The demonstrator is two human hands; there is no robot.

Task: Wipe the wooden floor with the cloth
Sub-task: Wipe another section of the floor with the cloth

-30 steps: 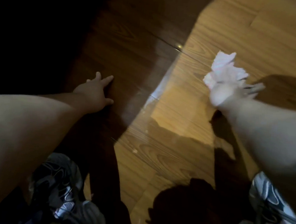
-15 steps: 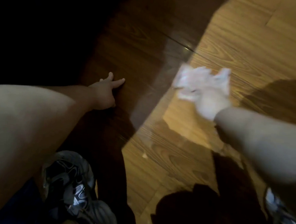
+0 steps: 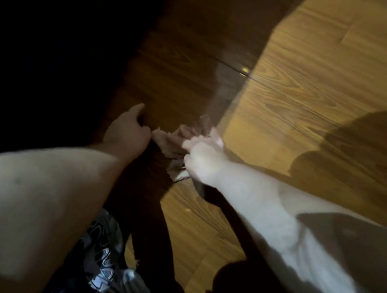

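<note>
Cloth (image 3: 176, 142) lies bunched on the wooden floor (image 3: 311, 87), right at the shadow's edge. Your right hand (image 3: 202, 157) grips it, fingers curled over its near side, though blur hides the finer detail. Your right forearm reaches in from the lower right. Your left hand (image 3: 127, 133) rests on the dark floor just beside the cloth, thumb and forefinger spread, holding nothing, arm straight. 1 patterned shoe (image 3: 103, 263) shows below your left arm.

Glossy wood-grain floor (image 3: 312, 75): bright light falls right of the small glint (image 3: 244, 69), deep shadow lies left of it.
</note>
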